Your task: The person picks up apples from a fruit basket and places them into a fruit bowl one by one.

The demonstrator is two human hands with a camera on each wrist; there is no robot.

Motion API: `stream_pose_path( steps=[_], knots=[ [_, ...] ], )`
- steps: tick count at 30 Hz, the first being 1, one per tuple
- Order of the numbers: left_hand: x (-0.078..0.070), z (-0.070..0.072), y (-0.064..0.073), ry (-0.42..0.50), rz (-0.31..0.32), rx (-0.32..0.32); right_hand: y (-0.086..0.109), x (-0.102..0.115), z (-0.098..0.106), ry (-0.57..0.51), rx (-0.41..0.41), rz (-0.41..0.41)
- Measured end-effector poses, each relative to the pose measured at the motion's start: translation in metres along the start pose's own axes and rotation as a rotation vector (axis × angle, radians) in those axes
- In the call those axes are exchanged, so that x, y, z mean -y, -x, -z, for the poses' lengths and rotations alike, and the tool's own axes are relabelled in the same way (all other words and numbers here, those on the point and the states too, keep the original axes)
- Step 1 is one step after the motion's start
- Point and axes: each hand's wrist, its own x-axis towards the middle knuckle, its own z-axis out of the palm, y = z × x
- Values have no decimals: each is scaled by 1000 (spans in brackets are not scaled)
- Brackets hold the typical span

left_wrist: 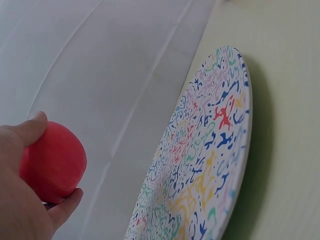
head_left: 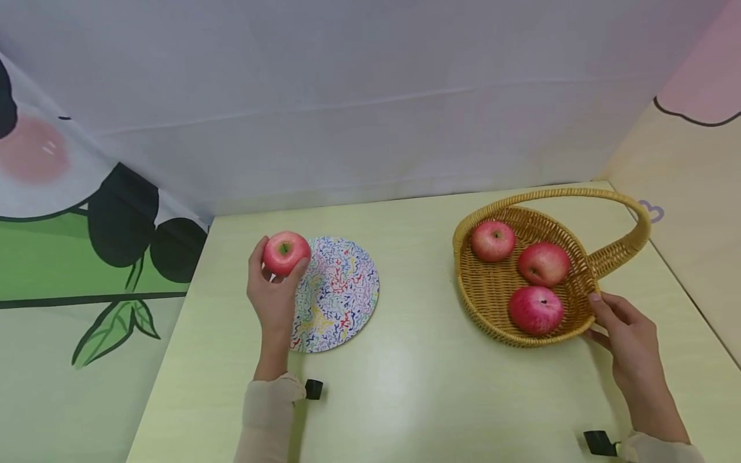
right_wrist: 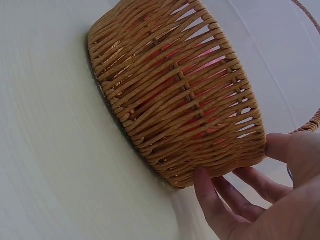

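A red apple is gripped in my left hand, held above the left edge of a round plate covered in colourful squiggles. The left wrist view shows the same apple between thumb and fingers, apart from the plate. My right hand holds the near right rim of a wicker basket, thumb on the rim and fingers against the outer wall. Three apples lie inside: one at the back left, one in the middle and a darker one in front.
The basket's tall arched handle rises over its right side. Plate and basket stand apart on a pale table. A whitish cloth wall borders the table's back, and a printed panel stands along the right.
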Motion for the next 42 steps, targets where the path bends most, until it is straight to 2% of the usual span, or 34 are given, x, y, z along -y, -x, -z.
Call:
stream_pose_path(
  steps=[5, 23, 42],
  knots=[
    [5, 4, -3, -17, 30, -16, -1, 0, -1, -4, 3, 8],
    [27, 17, -13, -94, 182, -12, -1, 0, -2, 25, 0, 24],
    [44, 20, -19, -142, 261, -20, 2, -1, -1, 19, -13, 14]
  ],
)
